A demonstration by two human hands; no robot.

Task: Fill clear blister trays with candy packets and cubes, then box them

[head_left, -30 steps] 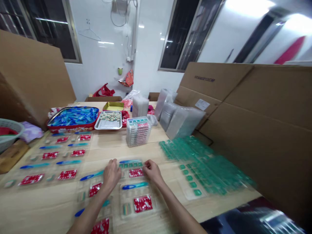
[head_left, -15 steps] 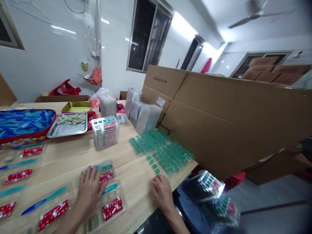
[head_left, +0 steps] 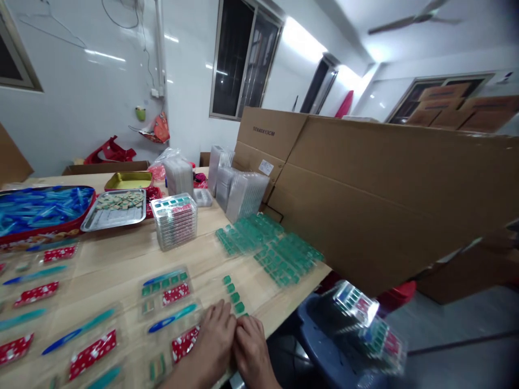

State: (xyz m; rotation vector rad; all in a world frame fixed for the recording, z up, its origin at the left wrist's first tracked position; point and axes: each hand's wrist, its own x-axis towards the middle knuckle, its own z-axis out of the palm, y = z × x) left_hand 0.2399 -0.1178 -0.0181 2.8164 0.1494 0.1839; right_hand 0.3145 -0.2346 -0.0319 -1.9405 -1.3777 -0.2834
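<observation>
My left hand (head_left: 214, 337) and my right hand (head_left: 251, 343) are together at the table's near edge, fingers curled and closed on the near end of a strip of green squares (head_left: 232, 289). The strip points away from me, and its lower end is hidden by my fingers. Left of my hands lies a clear tray holding a blue toothbrush-like stick (head_left: 172, 317) and a red packet with white dots (head_left: 184, 343). Behind it a similar tray also holds a row of green squares (head_left: 164, 283). More green strips (head_left: 284, 254) lie in overlapping rows beyond my right hand.
Several filled trays cover the left side. A stack of closed clear cases (head_left: 174, 224), a metal tray of small pieces (head_left: 115, 216) and a tub of blue sticks (head_left: 44, 208) stand behind. A large cardboard box (head_left: 365, 189) borders the right; a blue chair (head_left: 320, 340) holds more packs.
My left hand has moved right from the far tray, uncovering its green squares, to meet my right hand. The green strip has come left and nearer, away from the other strips.
</observation>
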